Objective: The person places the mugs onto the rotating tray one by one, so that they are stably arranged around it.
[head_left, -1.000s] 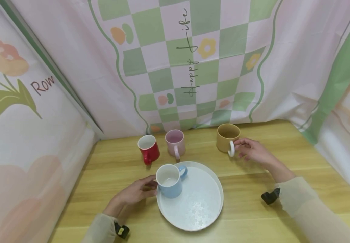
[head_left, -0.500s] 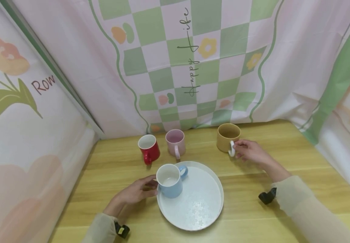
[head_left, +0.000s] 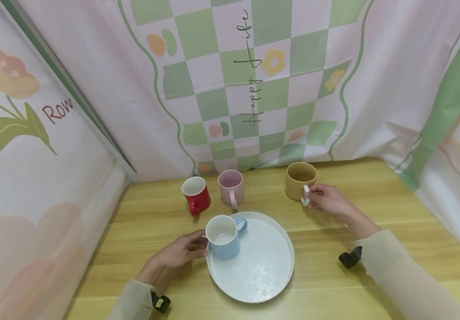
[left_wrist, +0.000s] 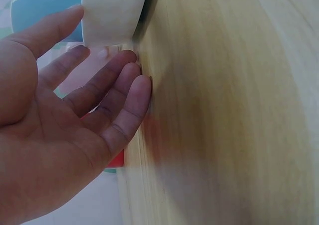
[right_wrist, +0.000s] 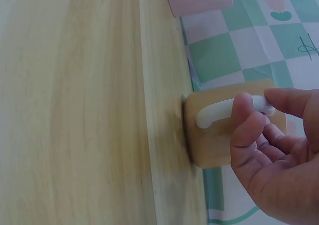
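At the back right of the table stands a mustard-yellow mug (head_left: 294, 189) with a white handle (right_wrist: 219, 111). My right hand (head_left: 330, 201) pinches that handle; in the right wrist view the fingers (right_wrist: 242, 105) curl over it, with the thumb at its upper end. A light blue mug (head_left: 228, 250) sits upright on the left part of a round white tray (head_left: 263, 262). My left hand (head_left: 179, 252) lies beside them, its fingers loosely bent and its fingertips right at the tray's rim and the mug's side. Nothing is gripped in it.
A red mug (head_left: 202, 201) and a pink mug (head_left: 230, 190) stand behind the tray, their handles towards me. A patterned cloth (head_left: 250, 89) hangs along the back of the wooden table (head_left: 318, 284), and another cloth (head_left: 46, 191) hangs at the left.
My right hand has drawn in on the yellow mug's handle, its fingers going from beside it to pinching it. The left hand and the mugs stay in place.
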A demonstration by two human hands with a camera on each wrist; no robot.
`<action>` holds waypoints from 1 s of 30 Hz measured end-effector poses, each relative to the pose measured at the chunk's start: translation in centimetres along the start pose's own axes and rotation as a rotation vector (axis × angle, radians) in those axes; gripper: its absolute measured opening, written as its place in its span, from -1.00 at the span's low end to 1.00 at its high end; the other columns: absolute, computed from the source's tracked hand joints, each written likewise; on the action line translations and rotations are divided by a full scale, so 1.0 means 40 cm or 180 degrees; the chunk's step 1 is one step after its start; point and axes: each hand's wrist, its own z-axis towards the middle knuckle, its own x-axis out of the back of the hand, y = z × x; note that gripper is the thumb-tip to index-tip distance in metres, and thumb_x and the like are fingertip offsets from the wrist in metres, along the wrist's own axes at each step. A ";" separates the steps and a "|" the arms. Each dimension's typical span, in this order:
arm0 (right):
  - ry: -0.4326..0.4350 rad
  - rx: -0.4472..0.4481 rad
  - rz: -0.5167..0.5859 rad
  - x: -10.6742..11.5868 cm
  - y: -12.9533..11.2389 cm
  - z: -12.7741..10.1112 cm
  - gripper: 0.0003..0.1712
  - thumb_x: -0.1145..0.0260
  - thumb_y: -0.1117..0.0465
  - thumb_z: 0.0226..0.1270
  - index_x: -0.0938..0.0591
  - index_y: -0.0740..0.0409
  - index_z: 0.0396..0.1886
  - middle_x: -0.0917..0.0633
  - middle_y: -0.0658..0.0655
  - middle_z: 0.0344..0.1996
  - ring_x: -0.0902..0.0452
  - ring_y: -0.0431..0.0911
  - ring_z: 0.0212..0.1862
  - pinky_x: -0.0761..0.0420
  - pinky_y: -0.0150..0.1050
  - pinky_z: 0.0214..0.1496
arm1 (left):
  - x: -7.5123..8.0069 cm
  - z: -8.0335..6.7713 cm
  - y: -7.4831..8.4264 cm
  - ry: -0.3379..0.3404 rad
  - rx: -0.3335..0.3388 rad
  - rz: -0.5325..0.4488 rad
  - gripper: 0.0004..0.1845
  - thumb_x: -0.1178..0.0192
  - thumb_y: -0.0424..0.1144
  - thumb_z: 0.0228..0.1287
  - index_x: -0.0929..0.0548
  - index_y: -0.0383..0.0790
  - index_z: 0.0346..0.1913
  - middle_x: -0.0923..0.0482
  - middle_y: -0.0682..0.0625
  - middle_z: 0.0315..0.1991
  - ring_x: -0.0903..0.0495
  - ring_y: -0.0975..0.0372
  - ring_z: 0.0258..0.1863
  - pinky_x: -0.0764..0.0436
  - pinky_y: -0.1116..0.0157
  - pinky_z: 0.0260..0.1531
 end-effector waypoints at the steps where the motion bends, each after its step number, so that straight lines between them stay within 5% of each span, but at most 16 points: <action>1: -0.0006 0.0003 -0.0004 0.003 0.001 -0.001 -0.49 -0.10 0.09 0.58 -0.42 0.48 0.19 -0.65 0.38 -0.04 -0.63 -0.15 -0.20 -0.67 -0.26 -0.24 | 0.000 0.000 0.000 0.0002 0.0005 -0.0003 -0.40 -0.18 -0.12 0.45 -0.31 -0.05 0.49 -0.52 -0.15 0.30 -0.49 -0.04 0.30 -0.49 -0.08 0.32; 18: 0.0014 -0.0152 0.0142 0.004 0.001 -0.004 -0.48 -0.10 0.06 0.58 -0.41 0.45 0.21 -0.66 0.40 0.01 -0.69 -0.11 -0.21 -0.70 -0.25 -0.32 | -0.001 0.000 -0.003 0.0013 0.0001 0.0009 -0.39 -0.18 -0.11 0.45 -0.31 -0.06 0.49 -0.52 -0.17 0.29 -0.49 -0.05 0.29 -0.49 -0.09 0.32; 30: -0.0022 -0.0076 0.0457 -0.007 0.000 -0.003 -0.53 -0.07 0.16 0.59 -0.36 0.54 0.17 -0.59 0.35 -0.04 -0.68 -0.14 -0.22 -0.77 -0.25 -0.16 | -0.001 -0.002 0.000 0.0022 -0.0023 0.0021 -0.38 -0.18 -0.13 0.46 -0.29 -0.10 0.50 -0.51 -0.19 0.30 -0.49 -0.07 0.30 -0.49 -0.08 0.32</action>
